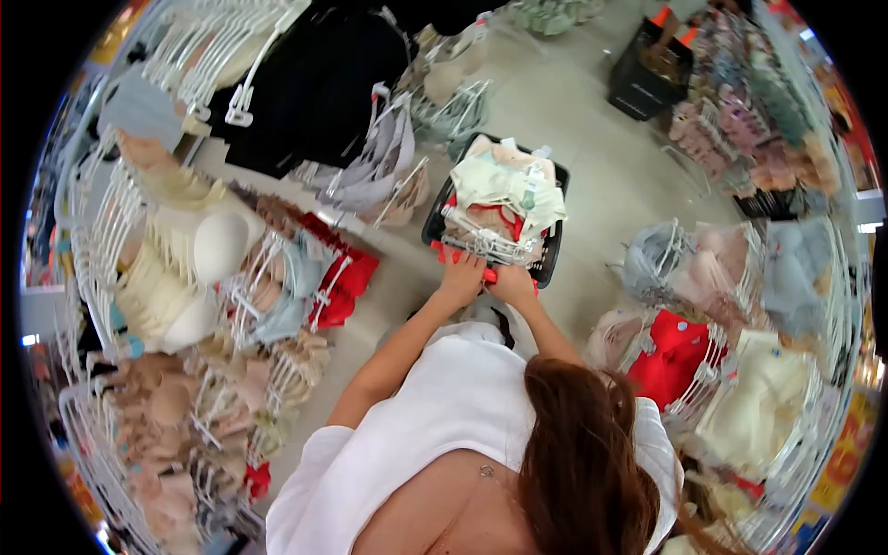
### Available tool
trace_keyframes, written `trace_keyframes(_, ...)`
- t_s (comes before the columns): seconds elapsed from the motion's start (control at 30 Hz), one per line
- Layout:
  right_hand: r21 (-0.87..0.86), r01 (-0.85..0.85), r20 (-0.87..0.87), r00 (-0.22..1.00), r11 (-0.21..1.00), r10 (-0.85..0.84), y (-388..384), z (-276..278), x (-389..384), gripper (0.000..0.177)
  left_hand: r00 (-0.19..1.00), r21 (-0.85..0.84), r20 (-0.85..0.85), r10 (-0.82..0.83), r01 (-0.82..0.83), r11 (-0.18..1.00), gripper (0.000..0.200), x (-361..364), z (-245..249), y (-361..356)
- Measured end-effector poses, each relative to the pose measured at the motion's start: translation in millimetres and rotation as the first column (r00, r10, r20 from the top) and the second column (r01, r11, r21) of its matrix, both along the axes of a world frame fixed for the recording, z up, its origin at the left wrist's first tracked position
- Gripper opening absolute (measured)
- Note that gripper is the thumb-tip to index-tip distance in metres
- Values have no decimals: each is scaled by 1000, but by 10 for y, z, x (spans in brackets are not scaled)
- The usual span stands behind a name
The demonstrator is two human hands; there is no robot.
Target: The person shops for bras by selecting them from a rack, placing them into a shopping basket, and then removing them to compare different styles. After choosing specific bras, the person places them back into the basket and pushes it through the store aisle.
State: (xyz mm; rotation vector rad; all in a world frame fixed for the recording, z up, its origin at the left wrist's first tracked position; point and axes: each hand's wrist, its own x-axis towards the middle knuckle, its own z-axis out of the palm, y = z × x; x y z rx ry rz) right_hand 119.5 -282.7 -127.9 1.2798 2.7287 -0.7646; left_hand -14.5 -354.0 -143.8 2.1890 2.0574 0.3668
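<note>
A black shopping basket (553, 261) is in front of my body, heaped with pale cream and mint bras (504, 190) on hangers. Some red fabric shows among them. White and clear hangers (495, 248) lie bunched on the near side of the heap. The red handle (490, 275) of the basket runs along its near edge. Around its left part, my left hand (460, 276) is closed. My right hand (511, 282) is closed on the same handle, just to the right. The fingertips of both hands are partly hidden.
Racks of hanging bras (166, 268) line the left side, with black garments (319, 83) farther up. More racks with a red bra (668, 356) and cream garments (754, 398) stand on the right. Another black basket (650, 69) is at upper right, beside another person's arm. Pale floor (592, 157) runs between.
</note>
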Motion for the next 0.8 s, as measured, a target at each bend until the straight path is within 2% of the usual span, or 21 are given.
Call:
trace_keyframes(0.13,14,52,45,998,999,-53,-242,-121,6,23,988,48,53,-142,140,989,34,-121,-46,-218)
trace_keyframes(0.2,13,90,47,995,996,-90,-398,-130,-21,24,984,-1,62,-166,167,986,36,-187,-7,-347)
trace_keyframes(0.33,-22,108,104,989,994,-105,-741,-160,-73,25,967,22,76,-244,243,970,41,-321,42,-648)
trace_keyframes(0.4,8,135,59,989,991,-135,-952,-149,-111,25,951,-4,83,-297,299,954,47,-371,75,-851)
trace_keyframes(0.43,30,144,18,989,989,-145,-1071,-128,-122,26,950,-5,91,-299,301,954,47,-387,88,-946)
trace_keyframes(0.63,-26,170,21,985,985,-169,-1713,-115,-247,27,941,-41,65,-333,336,941,52,-554,45,-1533)
trace_keyframes(0.67,-35,181,22,983,983,-180,-1810,-111,-259,27,939,15,71,-338,337,941,53,-565,17,-1622)
trace_keyframes(0.8,-43,196,-11,980,980,-197,-2203,-163,-335,27,956,-29,84,-282,285,958,52,-588,-32,-1996)
